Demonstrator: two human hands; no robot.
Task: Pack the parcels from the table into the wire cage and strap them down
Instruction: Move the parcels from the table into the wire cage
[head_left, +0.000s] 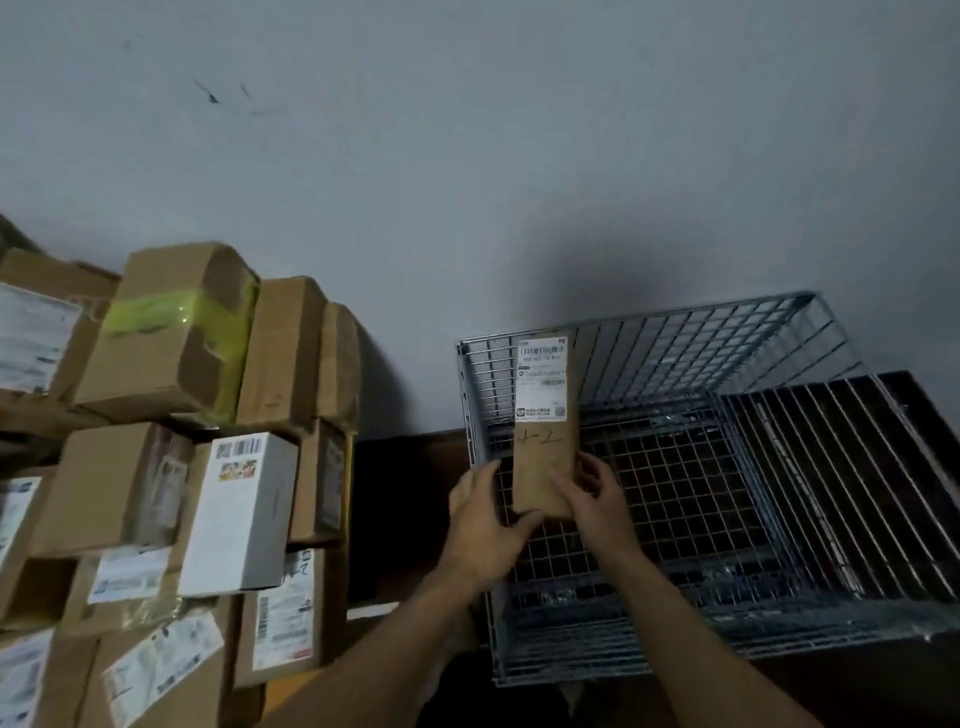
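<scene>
One wire cage (702, 343); one long parcel (545, 465); about twelve stacked parcels (117, 488), one of them white.

A stack of parcels (119, 483) filled the frame's lower left. The wire cage (675, 332) sat lower right, against the wall (467, 156). A long parcel (544, 457) was over the cage's left part, between the left hand (485, 525) and right hand (597, 499).

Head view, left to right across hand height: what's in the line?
stacked parcels → left hand → long parcel, which both hands hold → right hand → cage's right side panel
</scene>
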